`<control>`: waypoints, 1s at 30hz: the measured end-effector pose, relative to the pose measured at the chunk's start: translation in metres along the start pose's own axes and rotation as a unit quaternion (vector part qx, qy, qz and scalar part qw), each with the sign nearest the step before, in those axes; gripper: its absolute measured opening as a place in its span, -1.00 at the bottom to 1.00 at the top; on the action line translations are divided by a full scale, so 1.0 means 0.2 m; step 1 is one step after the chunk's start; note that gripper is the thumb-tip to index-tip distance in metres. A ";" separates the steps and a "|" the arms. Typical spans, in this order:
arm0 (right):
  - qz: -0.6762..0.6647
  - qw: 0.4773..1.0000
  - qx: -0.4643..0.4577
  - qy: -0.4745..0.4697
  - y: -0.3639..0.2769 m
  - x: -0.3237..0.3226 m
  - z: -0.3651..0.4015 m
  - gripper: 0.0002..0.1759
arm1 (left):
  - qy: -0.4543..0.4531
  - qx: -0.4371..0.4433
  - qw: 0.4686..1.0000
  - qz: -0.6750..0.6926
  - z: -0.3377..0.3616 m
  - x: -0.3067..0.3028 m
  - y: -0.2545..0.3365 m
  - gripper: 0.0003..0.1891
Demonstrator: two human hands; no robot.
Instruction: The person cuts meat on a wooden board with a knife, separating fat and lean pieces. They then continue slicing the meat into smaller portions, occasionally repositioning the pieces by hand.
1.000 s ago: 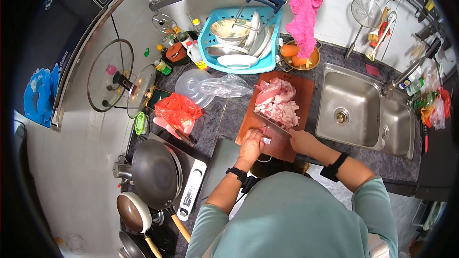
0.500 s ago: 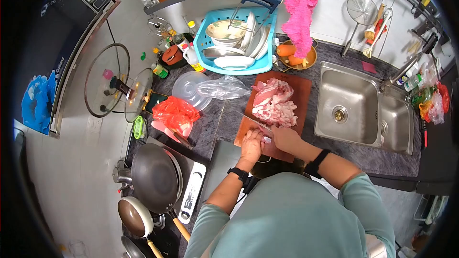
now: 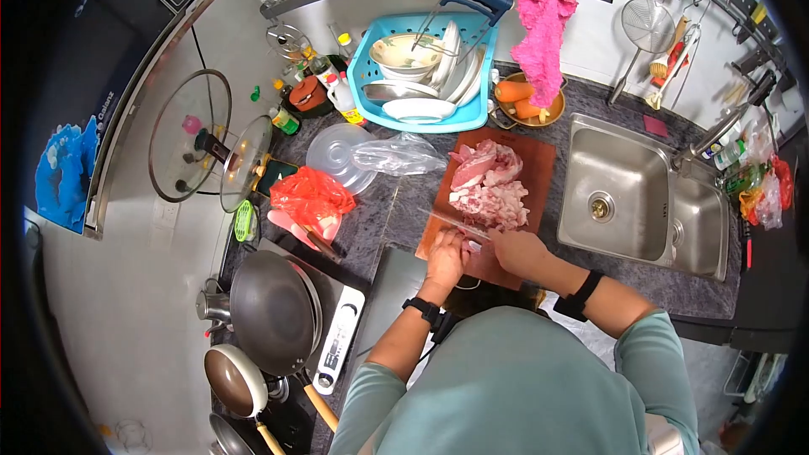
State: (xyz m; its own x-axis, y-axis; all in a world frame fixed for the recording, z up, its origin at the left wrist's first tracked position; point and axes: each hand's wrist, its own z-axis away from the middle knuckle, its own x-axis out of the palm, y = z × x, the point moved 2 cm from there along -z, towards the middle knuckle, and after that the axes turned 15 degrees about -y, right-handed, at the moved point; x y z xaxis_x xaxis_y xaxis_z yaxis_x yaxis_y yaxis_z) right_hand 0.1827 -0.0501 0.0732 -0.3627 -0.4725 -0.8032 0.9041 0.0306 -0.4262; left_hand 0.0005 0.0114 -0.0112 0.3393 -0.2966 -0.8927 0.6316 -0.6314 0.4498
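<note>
Right hand clenches the knife, left hand curls, hold unclear — chopped meat lies heaped, larger slabs uncut.

Plates, bowls in blue basket; sink right.

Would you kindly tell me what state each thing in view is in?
Knife: gripped in the right hand, blade over the board
Board: lying flat, partly covered
Larger meat piece: raw, uncut or partly cut, unclear
Small meat pieces: raw, chopped, heaped
Wok: uncovered, empty
Blue basket: loaded with dishes
Pink cloth: hanging
Red bag: crumpled
Sink: no standing water visible
</note>
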 end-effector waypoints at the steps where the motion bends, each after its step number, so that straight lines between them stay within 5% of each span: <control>1: 0.009 1.000 0.007 -0.018 0.00 -0.01 0.02 -0.81 | 0.002 0.003 1.000 -0.008 -0.01 0.00 0.00 -0.60; 12: -0.029 0.998 -0.024 0.055 -0.07 0.14 -0.47 -0.79 | -0.110 -0.050 0.992 -0.022 0.00 0.03 -0.01 -0.60; 15: -0.045 0.996 -0.042 0.070 -0.02 0.14 -0.45 -0.79 | -0.011 0.011 1.000 -0.006 0.03 0.00 0.00 -0.65; 25: 0.012 0.998 0.012 -0.063 0.03 0.00 -0.01 -0.78 | -0.003 0.016 1.000 0.012 0.02 0.02 -0.01 -0.65; 30: -0.046 0.998 -0.043 -0.022 -0.01 0.11 -0.20 -0.78 | 0.008 0.033 0.999 -0.023 0.04 0.06 -0.01 -0.68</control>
State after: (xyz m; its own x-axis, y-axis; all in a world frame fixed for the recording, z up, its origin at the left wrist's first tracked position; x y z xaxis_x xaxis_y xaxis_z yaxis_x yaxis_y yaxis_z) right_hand 0.1640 -0.0260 0.0404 -0.4314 -0.5153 -0.7405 0.8440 0.0594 -0.5331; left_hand -0.0024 0.0047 -0.0231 0.3231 -0.2549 -0.9114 0.6001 -0.6894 0.4056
